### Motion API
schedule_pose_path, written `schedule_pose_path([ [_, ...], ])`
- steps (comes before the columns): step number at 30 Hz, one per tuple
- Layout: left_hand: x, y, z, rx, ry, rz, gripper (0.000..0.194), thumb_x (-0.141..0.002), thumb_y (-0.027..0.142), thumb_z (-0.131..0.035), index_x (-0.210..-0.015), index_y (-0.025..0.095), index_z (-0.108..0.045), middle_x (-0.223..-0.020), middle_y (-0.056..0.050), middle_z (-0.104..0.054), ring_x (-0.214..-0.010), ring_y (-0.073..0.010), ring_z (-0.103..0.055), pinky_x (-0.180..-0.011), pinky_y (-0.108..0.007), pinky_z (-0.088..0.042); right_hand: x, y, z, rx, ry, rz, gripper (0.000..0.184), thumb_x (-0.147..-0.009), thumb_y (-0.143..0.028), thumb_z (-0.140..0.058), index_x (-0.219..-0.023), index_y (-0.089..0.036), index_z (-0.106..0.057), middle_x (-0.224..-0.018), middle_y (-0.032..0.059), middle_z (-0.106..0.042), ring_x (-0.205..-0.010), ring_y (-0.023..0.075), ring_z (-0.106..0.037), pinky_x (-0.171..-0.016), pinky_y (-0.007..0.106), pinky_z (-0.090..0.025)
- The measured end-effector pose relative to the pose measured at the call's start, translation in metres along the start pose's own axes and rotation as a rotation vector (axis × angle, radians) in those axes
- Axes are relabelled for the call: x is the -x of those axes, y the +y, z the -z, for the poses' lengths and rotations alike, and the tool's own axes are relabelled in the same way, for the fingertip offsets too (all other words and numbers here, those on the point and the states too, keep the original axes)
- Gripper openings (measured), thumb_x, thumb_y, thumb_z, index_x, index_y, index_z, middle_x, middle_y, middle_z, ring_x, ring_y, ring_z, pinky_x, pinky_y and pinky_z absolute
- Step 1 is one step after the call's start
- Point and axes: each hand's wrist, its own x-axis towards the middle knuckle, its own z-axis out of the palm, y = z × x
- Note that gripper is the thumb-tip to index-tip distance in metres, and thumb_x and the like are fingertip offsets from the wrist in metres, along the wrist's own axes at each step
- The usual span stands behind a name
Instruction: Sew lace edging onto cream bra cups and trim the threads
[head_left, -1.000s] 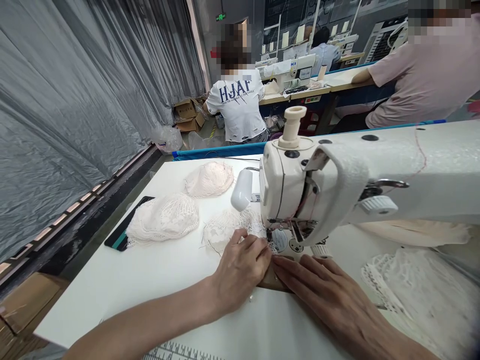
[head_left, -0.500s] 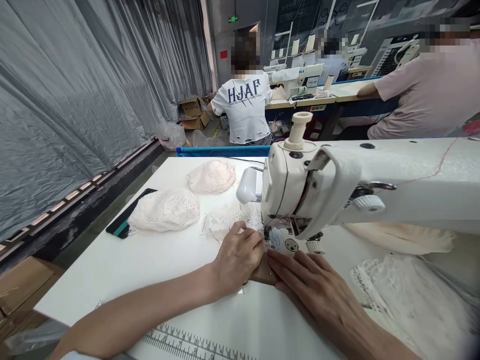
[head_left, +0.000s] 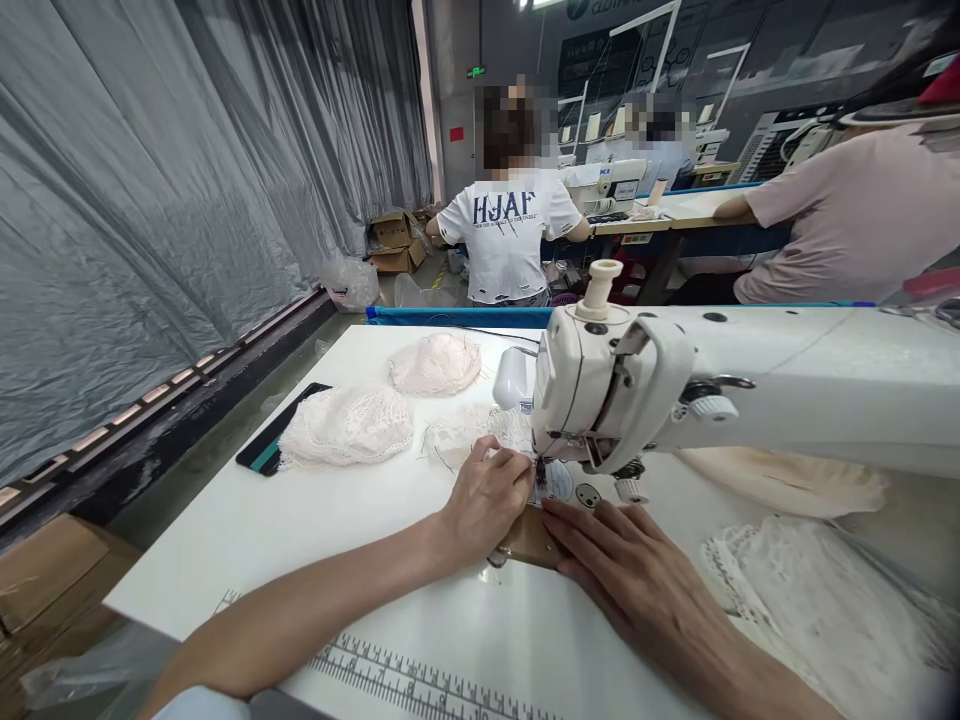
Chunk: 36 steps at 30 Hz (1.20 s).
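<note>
My left hand (head_left: 487, 505) is closed beside the needle and presser foot (head_left: 541, 472) of a white sewing machine (head_left: 592, 380). Its curled fingers press on the near edge of a white lace piece (head_left: 469, 432), with the fingertips mostly hidden. Between my hands lies a small tan piece (head_left: 534, 540), partly covered by them. My right hand (head_left: 630, 560) rests flat to the right of the needle, fingers stretched out and their tips touching the tan piece.
Lace cups (head_left: 349, 425) and a paler cup (head_left: 435, 362) lie at left, one over a dark flat object (head_left: 262, 455). White lace (head_left: 817, 590) and beige fabric (head_left: 795, 480) lie at right. A printed ruler scale (head_left: 420, 685) marks the front. Co-workers (head_left: 510, 235) sit beyond.
The view has shifted slightly, so the machine and table appear lower and to the right. My hands keep nearly the same pose by the needle; slightly more of the tan piece shows.
</note>
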Motion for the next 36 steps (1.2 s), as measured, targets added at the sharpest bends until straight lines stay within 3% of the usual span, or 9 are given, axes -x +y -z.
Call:
schedule_pose_path([
  [8,0.009,0.001,0.000,0.018,0.014,0.096,0.025,-0.092,0.014,-0.041,-0.114,0.016,-0.053,-0.115,-0.011,-0.058,-0.105,-0.0231,-0.051,-0.084,-0.041,-0.037,-0.004,-0.009,0.005,0.007,-0.066,-0.038,0.018,-0.093,-0.023,-0.046,-0.096,-0.014,-0.062,-0.105,0.0081,-0.067,-0.088,0.0221,-0.054,-0.074,0.036,-0.034],
  [14,0.041,0.015,0.020,-0.086,-0.066,0.109,0.027,-0.089,0.015,-0.043,-0.113,0.019,-0.055,-0.117,-0.010,-0.058,-0.105,-0.0253,-0.052,-0.074,-0.035,-0.042,0.011,-0.051,0.059,-0.155,-0.314,0.145,0.025,-0.095,-0.032,-0.045,-0.075,-0.020,-0.053,-0.072,-0.0012,-0.062,-0.070,0.0143,-0.050,-0.067,0.030,-0.033],
  [17,0.075,0.038,0.027,-0.098,-0.033,-0.024,0.027,-0.085,0.017,-0.050,-0.111,0.021,-0.055,-0.115,-0.008,-0.060,-0.103,-0.0243,-0.054,-0.072,-0.033,-0.043,0.038,-0.048,0.082,-0.084,-0.210,-0.139,0.024,-0.091,-0.039,-0.050,-0.079,-0.019,-0.054,-0.077,0.0012,-0.061,-0.072,0.0157,-0.052,-0.067,0.029,-0.035],
  [21,0.103,0.087,0.025,-0.114,0.126,-0.144,0.025,-0.082,0.027,-0.058,-0.106,0.019,-0.057,-0.105,-0.009,-0.065,-0.100,-0.0272,-0.055,-0.077,-0.039,-0.042,0.073,-0.008,0.079,0.316,-0.009,-0.513,0.025,-0.090,-0.038,-0.048,-0.086,-0.015,-0.056,-0.088,0.0115,-0.063,-0.078,0.0233,-0.054,-0.066,0.034,-0.037],
  [26,0.063,0.138,0.035,0.078,0.176,-0.364,0.030,-0.082,0.039,-0.059,-0.099,0.015,-0.058,-0.099,-0.009,-0.066,-0.092,-0.0249,-0.058,-0.074,-0.038,-0.044,0.091,0.027,0.078,0.284,0.138,-0.624,0.028,-0.092,-0.029,-0.034,-0.068,-0.021,-0.047,-0.059,0.0030,-0.055,-0.053,0.0176,-0.050,-0.052,0.029,-0.034],
  [29,0.015,0.153,0.039,0.264,-0.150,-0.324,0.020,-0.087,0.031,-0.054,-0.098,0.015,-0.058,-0.109,-0.009,-0.063,-0.103,-0.0226,-0.056,-0.083,-0.037,-0.045,0.092,0.028,0.118,0.261,0.320,-0.771,0.032,-0.093,-0.041,-0.029,-0.065,-0.025,-0.033,-0.049,-0.0023,-0.042,-0.043,0.0152,-0.041,-0.043,0.027,-0.030],
  [32,-0.021,0.157,0.038,0.517,-0.253,-0.381,0.020,-0.089,0.018,-0.047,-0.105,0.017,-0.059,-0.125,-0.013,-0.055,-0.117,-0.0239,-0.050,-0.097,-0.044,-0.037,0.082,0.015,0.179,0.235,0.422,-0.849,0.038,-0.089,-0.053,-0.036,-0.064,-0.027,-0.027,-0.050,-0.0036,-0.038,-0.042,0.0139,-0.037,-0.041,0.027,-0.028],
  [34,-0.029,0.155,0.039,0.827,-0.238,-0.251,0.029,-0.088,0.013,-0.042,-0.113,0.016,-0.057,-0.124,-0.014,-0.056,-0.117,-0.0226,-0.051,-0.098,-0.043,-0.038,0.068,-0.002,0.208,0.257,0.468,-0.900,0.033,-0.087,-0.053,-0.040,-0.069,-0.025,-0.039,-0.054,-0.0016,-0.043,-0.046,0.0143,-0.039,-0.047,0.029,-0.032],
  [36,-0.023,0.148,0.047,1.249,-0.237,0.019,0.032,-0.092,0.022,-0.038,-0.118,0.012,-0.053,-0.115,-0.017,-0.061,-0.106,-0.0216,-0.058,-0.090,-0.040,-0.045,0.052,-0.021,0.215,0.324,0.482,-0.831,0.028,-0.088,-0.050,-0.040,-0.076,-0.025,-0.044,-0.055,-0.0017,-0.044,-0.046,0.0135,-0.039,-0.050,0.030,-0.034],
])
